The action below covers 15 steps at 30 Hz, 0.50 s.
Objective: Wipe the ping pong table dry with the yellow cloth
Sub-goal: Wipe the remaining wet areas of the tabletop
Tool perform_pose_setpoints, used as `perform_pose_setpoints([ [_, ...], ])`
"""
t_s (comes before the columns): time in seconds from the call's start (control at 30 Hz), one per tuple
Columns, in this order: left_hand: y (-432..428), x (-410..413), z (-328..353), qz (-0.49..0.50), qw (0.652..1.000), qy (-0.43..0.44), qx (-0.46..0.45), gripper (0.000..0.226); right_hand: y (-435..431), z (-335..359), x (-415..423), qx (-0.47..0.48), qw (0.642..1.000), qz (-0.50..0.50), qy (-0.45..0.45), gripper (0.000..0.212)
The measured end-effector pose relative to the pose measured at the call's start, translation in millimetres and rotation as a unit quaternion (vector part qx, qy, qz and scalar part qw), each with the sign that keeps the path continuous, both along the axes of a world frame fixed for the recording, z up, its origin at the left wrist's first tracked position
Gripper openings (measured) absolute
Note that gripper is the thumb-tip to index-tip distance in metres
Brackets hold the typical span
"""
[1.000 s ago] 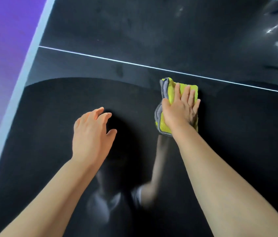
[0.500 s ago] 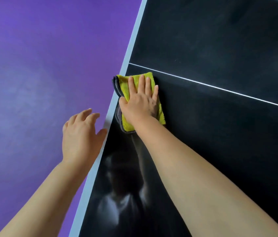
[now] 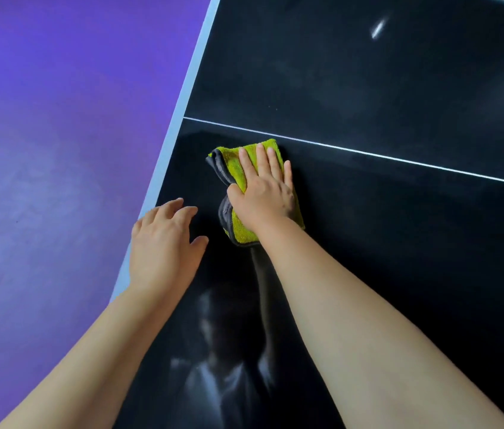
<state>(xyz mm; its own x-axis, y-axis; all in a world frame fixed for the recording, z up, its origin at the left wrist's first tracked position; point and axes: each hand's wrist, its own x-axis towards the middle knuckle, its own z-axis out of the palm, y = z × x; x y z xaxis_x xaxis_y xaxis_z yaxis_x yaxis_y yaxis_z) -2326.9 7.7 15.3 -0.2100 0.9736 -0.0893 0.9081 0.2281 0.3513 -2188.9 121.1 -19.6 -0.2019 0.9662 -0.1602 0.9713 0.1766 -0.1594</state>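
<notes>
Purple floor [image 3: 59, 150] fills the left of the view, and a black ping pong table [image 3: 383, 243] fills the right.

Right hand [image 3: 263, 193]: lies palm down on the yellow cloth [image 3: 241, 233]. The fingers [image 3: 259, 157] are straight and close together, and the thumb is spread toward the left. Nothing is curled round the cloth; the hand presses it flat onto the table.

Yellow cloth: folded, with a grey backing [image 3: 218, 167] showing along its left side. It rests on the table top on the near side of the white line [image 3: 399, 157], its far edge just short of that line. It lies near the table's left edge but does not touch it. Yellow pile shows beyond the fingertips and below the wrist.

Left hand [image 3: 164, 243]: palm down, fingers loosely bent and apart, holding nothing. It sits over the pale edge band [image 3: 190, 78] at the table's left side, just beside the cloth and apart from it. Contact with the table cannot be determined.

Table surface: glossy. A dim reflection [image 3: 223, 351] of the person and the right forearm shows in the near part. A small bright glare streak [image 3: 378, 27] lies on the far part. The white line runs from the left edge band across to the right.
</notes>
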Motion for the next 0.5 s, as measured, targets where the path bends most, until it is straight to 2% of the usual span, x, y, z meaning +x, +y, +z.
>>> perform_pose_setpoints([
  [0.2,18,105,0,-0.076,0.997,-0.007,0.016,0.049,-13,4,141,0.010,0.993,-0.118,-0.001,0.068],
  [0.5,49,241,-5,-0.166,0.985,-0.024,0.034,0.048,-20,6,334,0.020,0.964,-0.265,-0.033,0.065],
])
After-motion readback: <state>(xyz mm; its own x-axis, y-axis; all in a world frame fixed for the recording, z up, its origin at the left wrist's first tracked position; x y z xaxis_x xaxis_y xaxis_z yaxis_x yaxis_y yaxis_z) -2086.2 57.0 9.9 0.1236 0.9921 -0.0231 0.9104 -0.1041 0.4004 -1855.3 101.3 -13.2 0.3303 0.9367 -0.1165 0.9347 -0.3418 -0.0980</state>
